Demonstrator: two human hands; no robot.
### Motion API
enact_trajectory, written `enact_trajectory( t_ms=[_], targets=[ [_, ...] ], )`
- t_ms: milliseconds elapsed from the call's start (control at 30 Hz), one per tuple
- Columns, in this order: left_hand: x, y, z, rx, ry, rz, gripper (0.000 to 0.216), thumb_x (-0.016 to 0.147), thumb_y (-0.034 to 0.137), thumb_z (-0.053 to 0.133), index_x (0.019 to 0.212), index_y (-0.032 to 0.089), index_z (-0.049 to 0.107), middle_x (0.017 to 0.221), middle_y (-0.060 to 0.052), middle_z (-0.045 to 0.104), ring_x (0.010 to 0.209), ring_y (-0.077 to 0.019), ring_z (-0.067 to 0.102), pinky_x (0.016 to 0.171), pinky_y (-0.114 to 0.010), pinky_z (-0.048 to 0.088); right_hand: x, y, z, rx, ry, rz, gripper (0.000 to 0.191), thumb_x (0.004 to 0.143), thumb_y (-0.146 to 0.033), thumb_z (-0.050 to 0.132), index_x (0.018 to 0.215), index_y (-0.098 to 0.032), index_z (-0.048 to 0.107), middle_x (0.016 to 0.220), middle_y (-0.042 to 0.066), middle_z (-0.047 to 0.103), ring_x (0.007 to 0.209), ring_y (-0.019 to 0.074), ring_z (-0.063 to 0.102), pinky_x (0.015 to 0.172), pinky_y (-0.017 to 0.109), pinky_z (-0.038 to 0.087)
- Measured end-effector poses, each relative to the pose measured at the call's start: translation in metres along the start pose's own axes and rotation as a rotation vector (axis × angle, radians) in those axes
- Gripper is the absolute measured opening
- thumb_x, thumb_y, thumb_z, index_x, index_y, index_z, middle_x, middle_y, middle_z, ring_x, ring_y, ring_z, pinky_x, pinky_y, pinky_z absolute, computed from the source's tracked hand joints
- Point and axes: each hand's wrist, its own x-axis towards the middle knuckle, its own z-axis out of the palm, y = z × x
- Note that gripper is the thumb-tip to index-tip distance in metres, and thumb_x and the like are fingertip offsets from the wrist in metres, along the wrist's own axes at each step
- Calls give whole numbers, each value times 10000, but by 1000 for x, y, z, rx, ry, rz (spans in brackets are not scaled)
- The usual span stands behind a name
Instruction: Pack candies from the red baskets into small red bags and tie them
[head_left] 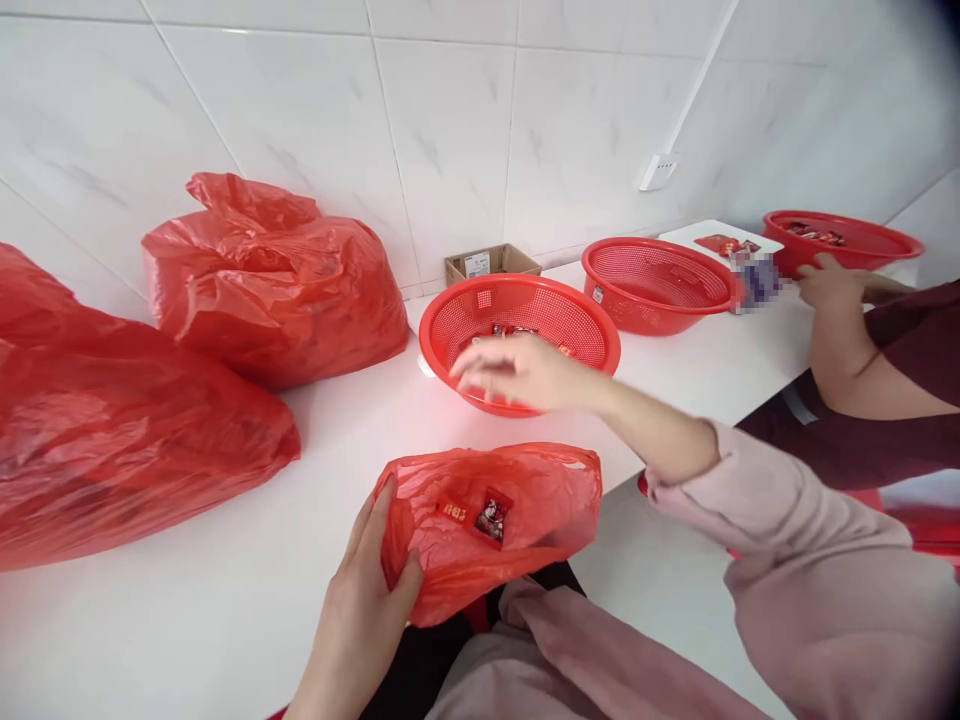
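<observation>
My left hand (367, 590) grips the left edge of a red plastic bag (450, 580), thumb inside and fingers outside. The bag's mouth gapes at the front edge of the table. Inside it lie a small dark-and-red wrapped packet (493, 517) and a red packet with gold lettering (452, 511). Over the near side of a red mesh basket (517, 288) hovers my right hand (517, 370), slightly blurred, its fingers loosely apart and nothing visible in them. Several small wrapped packets (517, 331) lie in that basket, partly hidden by my hand.
Two large full red bags (277, 290) stand on the left of the white table (360, 420). Behind the basket is a cardboard box (491, 262). To the right are a second red basket (656, 290), a white scale-like tray (720, 240), and a co-worker's hand (832, 280) at another basket (844, 235).
</observation>
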Motion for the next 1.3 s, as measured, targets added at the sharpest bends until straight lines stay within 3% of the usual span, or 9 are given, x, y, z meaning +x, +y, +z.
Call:
enact_trajectory(
  t_ms=[100,200,400,567,700,800,1000,1133,1300],
  targets=[
    [-1,3,0,-94,-15,25,633,891,249,464,1497,282,283,1553,-41,336,1439,-223,295,1185,-436,249,23,49,-53,-542,-69,399,356,927,-287,485,1277,-259,548,1229,41,634,1047,176,607,833,275,447],
    [-1,4,2,-141,-28,24,623,888,239,463,1489,281,300,1548,-43,341,1443,-223,285,1193,-446,224,33,100,-74,-655,-267,626,324,709,-228,727,1023,-156,693,977,104,697,911,267,644,739,315,450],
    [3,4,6,-190,-22,-11,615,893,253,465,1488,271,308,1544,-67,340,1439,-247,289,1188,-487,220,31,139,-64,-574,-419,703,273,580,-261,805,793,-153,670,802,67,655,788,230,621,696,310,448],
    [6,5,7,-202,1,12,609,886,232,464,1478,270,329,1533,-63,357,1430,-251,308,1184,-481,235,22,118,-73,-238,-375,540,295,784,-379,623,1000,-184,574,895,52,621,738,142,582,654,249,450],
    [9,4,6,-215,37,19,589,895,244,456,1470,263,333,1533,-51,361,1428,-234,309,1187,-450,242,3,81,-65,451,-286,242,254,832,-378,517,1011,-199,494,913,40,564,698,115,521,563,220,406],
    [11,6,6,-243,58,3,589,893,254,465,1468,235,338,1537,-61,360,1434,-230,299,1186,-421,251,-13,50,-41,939,-422,112,281,790,-394,576,937,-165,506,865,54,546,663,126,517,480,204,358],
    [9,12,9,-315,42,-1,621,881,228,460,1483,186,316,1547,-84,343,1435,-221,299,1195,-397,214,-37,7,21,1225,-659,197,339,824,-495,535,865,-161,489,787,27,477,549,99,439,403,192,281],
    [7,12,8,-345,41,-16,645,864,210,470,1488,182,307,1546,-91,340,1437,-222,296,1193,-403,211,-43,-2,62,880,-671,309,443,873,-605,474,783,-173,506,697,-4,480,527,94,441,445,215,329],
    [2,9,6,-349,46,-31,635,870,224,466,1484,176,308,1556,-91,323,1442,-218,282,1193,-392,214,-38,15,88,-118,-274,216,493,845,-646,537,721,-178,630,743,47,629,703,167,547,640,288,401]
  ],
)
